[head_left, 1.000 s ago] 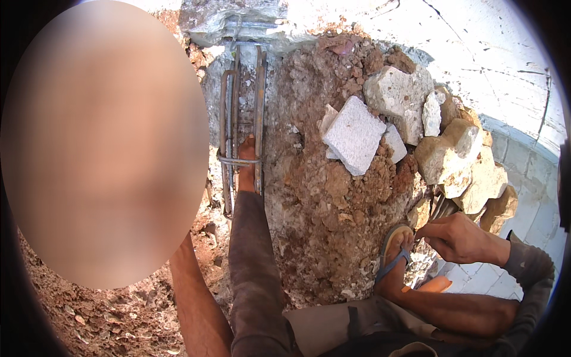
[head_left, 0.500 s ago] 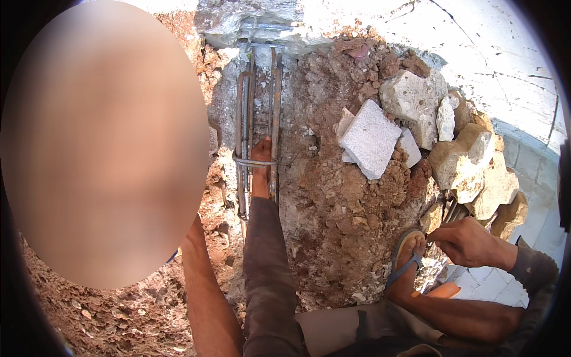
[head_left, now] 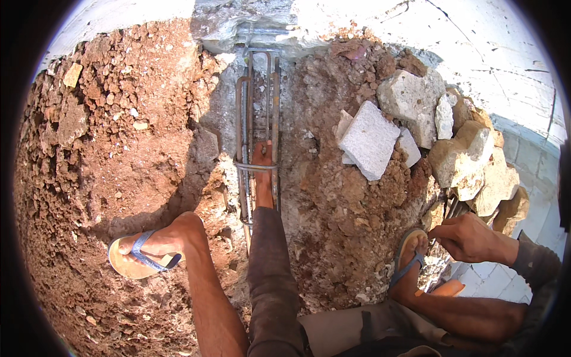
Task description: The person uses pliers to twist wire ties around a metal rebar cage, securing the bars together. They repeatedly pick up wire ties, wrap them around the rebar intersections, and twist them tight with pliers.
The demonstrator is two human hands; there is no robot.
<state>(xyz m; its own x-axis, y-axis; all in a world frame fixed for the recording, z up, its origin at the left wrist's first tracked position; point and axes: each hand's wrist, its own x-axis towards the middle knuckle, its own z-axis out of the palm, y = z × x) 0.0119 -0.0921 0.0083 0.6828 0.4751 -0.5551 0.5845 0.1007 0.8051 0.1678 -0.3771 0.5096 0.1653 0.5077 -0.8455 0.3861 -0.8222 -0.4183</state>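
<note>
My left hand (head_left: 262, 169) reaches down into a narrow rebar cage (head_left: 240, 128) lying in a shallow trench. Its fingers are closed around a thin inner steel bar (head_left: 268, 98), under a stirrup (head_left: 256, 166) that crosses over the hand. The bar bends into a hook at its far end; its near end is hidden by my hand and sleeve. Beside my sandalled right foot (head_left: 410, 253), my right hand (head_left: 467, 238) is closed, fingertips pressed together by the stones. Whatever it may hold is hidden.
Pale broken blocks (head_left: 370, 140) and large rough stones (head_left: 461, 157) are heaped at the right. Loose reddish soil (head_left: 143, 101) spreads on the left, where my sandalled left foot (head_left: 151, 250) stands. A white surface (head_left: 440, 30) borders the far side.
The inner bar has shifted slightly left and turned, so its hooked end now shows. My left hand has moved only slightly. The blurred oval on the left is gone, uncovering soil and my left foot.
</note>
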